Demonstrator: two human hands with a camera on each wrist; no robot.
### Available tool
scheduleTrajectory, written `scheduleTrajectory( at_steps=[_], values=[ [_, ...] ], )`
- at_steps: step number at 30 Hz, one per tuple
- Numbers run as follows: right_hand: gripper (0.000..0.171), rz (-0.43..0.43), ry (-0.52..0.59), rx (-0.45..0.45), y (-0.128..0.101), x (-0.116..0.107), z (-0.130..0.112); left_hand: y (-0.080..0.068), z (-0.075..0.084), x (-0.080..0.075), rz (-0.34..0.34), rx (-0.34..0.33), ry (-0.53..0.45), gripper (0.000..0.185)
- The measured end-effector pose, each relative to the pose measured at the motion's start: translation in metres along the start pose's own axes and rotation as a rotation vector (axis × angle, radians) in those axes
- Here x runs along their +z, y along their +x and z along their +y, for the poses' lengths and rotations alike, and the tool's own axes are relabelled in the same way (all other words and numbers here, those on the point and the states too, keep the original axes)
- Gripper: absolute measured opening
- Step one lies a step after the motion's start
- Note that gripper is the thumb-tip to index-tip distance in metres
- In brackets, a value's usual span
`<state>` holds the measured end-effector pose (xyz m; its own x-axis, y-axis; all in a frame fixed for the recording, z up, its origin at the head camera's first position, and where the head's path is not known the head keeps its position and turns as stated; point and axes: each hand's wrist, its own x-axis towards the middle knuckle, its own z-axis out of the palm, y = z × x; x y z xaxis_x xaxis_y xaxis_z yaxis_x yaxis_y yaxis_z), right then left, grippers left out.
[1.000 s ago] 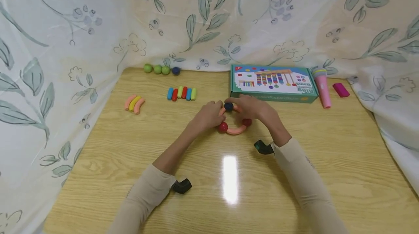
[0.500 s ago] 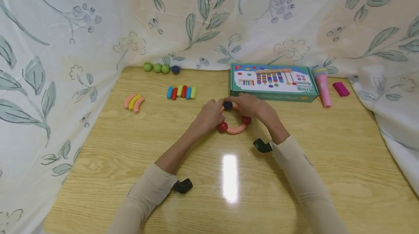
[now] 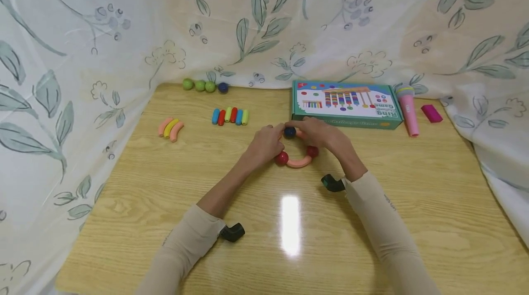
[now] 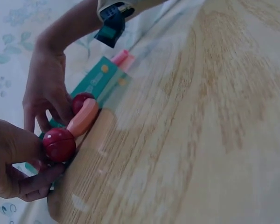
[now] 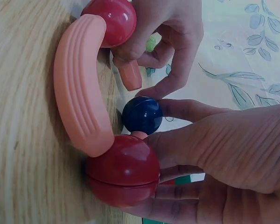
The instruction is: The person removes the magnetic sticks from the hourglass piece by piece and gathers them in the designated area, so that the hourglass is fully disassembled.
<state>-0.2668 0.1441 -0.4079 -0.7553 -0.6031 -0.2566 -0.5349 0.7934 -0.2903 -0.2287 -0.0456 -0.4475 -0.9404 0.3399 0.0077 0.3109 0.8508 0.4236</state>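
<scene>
Two red balls joined by a curved salmon rod form the near side of a ring. At its far side is a dark blue ball, with a short bit of salmon rod showing between it and the right red ball. My left hand pinches another salmon rod, one end of it free and a little apart from the blue ball. A left fingertip reaches the blue ball's top. My right hand holds the blue ball between thumb and forefinger, its other fingers behind the right red ball.
A green game box stands just behind my hands, with a pink toy microphone and magenta block to its right. Back left are several green balls, another blue ball, short coloured sticks and curved rods.
My left fingertips have come slightly closer to the blue ball and my right forefinger. The ring's balls and the things around stay nearly where they were.
</scene>
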Motion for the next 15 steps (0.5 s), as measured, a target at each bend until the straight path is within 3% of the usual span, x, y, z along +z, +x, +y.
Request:
scheduleTrajectory(
  at_steps=[5,10,15],
  values=[
    [0.043,-0.008,0.001,-0.018,0.003,0.001,0.0,-0.001,-0.005,-0.004,0.005,-0.01,-0.019,0.031],
    [0.044,-0.021,0.014,0.004,0.002,0.0,0.0,-0.002,-0.01,-0.009,0.024,-0.005,-0.023,0.034],
    [0.043,-0.019,0.013,0.006,0.002,0.0,-0.002,-0.012,-0.019,-0.023,0.066,-0.018,0.036,0.035]
  ],
)
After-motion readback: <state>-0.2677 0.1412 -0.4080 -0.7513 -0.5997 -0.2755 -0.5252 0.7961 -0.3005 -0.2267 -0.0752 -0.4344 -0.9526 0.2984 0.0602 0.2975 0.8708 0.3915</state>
